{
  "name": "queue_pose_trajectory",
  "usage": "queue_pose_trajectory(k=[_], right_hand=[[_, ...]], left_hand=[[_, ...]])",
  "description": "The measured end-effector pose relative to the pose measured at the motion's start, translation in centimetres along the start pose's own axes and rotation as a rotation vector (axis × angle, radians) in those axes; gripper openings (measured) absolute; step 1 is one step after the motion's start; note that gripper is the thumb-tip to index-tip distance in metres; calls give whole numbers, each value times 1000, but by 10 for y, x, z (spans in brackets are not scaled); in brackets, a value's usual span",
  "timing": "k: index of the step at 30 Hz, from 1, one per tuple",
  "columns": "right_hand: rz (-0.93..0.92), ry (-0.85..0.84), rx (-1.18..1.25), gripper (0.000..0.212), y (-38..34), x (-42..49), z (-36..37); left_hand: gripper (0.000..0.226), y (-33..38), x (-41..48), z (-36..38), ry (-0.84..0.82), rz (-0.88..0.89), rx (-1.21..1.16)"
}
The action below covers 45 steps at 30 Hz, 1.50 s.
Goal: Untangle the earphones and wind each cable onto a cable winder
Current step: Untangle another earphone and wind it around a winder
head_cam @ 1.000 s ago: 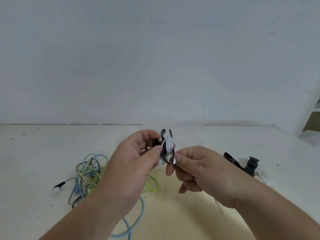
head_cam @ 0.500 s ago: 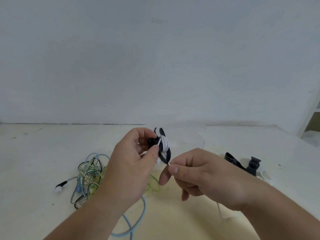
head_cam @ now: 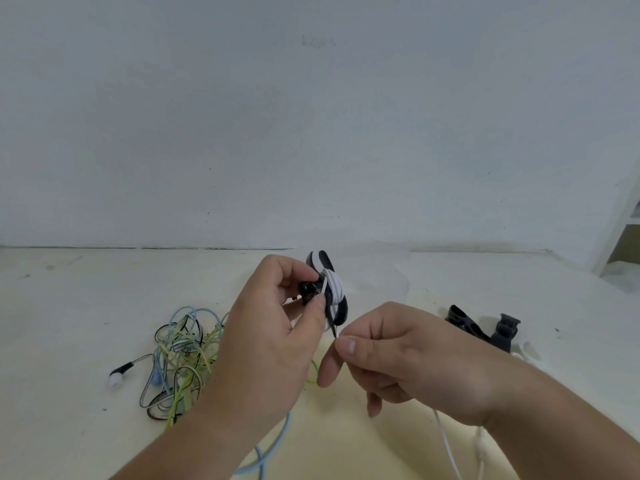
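Note:
My left hand (head_cam: 273, 337) grips a black cable winder (head_cam: 327, 292) above the table, thumb pressing on its side. Several turns of white earphone cable (head_cam: 334, 285) are wrapped round its middle. My right hand (head_cam: 408, 355) pinches the white cable just below the winder, and the loose end (head_cam: 446, 448) trails down under my right wrist. A tangle of blue, green and black earphone cables (head_cam: 180, 355) lies on the table to the left, partly hidden by my left forearm. A black earbud with a white tip (head_cam: 117, 374) sticks out at its left.
More black cable winders (head_cam: 485, 327) lie on the table to the right of my right hand. A blue cable (head_cam: 266, 455) runs toward the near edge. The wall stands close behind the table, and a white shelf frame (head_cam: 620, 230) is at far right.
My left hand has turned the winder and another stretch of white cable lies on it. My right hand moved down and right, drawing the cable away from the winder.

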State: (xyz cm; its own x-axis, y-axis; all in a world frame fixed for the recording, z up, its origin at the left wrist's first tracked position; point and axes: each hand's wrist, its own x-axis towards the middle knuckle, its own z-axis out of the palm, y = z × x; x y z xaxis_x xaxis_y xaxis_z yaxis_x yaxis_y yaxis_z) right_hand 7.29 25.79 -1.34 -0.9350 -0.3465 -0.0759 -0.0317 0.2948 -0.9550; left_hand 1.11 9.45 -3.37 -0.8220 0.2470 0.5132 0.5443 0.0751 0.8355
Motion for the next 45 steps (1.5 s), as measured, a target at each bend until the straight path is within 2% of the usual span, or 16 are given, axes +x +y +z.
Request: queue_pose_trajectory(k=[6,10,17,22,28,31,36,45], right_hand=[[30,0,15,37,-2,-2,1],[31,29,-21,37,-4,-2,0],[-8,372,28,36,-7,-5,-14],[-46,338,43,30,-7,-5,-13],[-97,581,-90,29,-6,-4,-17],[-92,654,-111,30,-5,-3,-19],[-30,733,-185,29,-4,-1,-19],[-68,771,-294,28,-7,-2,-15]], left_hand=[[18,3,-2,1,-5,-49,-17],[22,0,0,-1,-53,-26,27],[23,-2,4,-8,-184,-60,-8],[30,-4,5,-8,-312,-32,104],[28,0,2,-11,-466,-23,143],[31,7,-1,-11,-536,-33,87],[30,13,-1,-13,-586,-50,-45],[34,12,-1,-13,-620,-38,-11]])
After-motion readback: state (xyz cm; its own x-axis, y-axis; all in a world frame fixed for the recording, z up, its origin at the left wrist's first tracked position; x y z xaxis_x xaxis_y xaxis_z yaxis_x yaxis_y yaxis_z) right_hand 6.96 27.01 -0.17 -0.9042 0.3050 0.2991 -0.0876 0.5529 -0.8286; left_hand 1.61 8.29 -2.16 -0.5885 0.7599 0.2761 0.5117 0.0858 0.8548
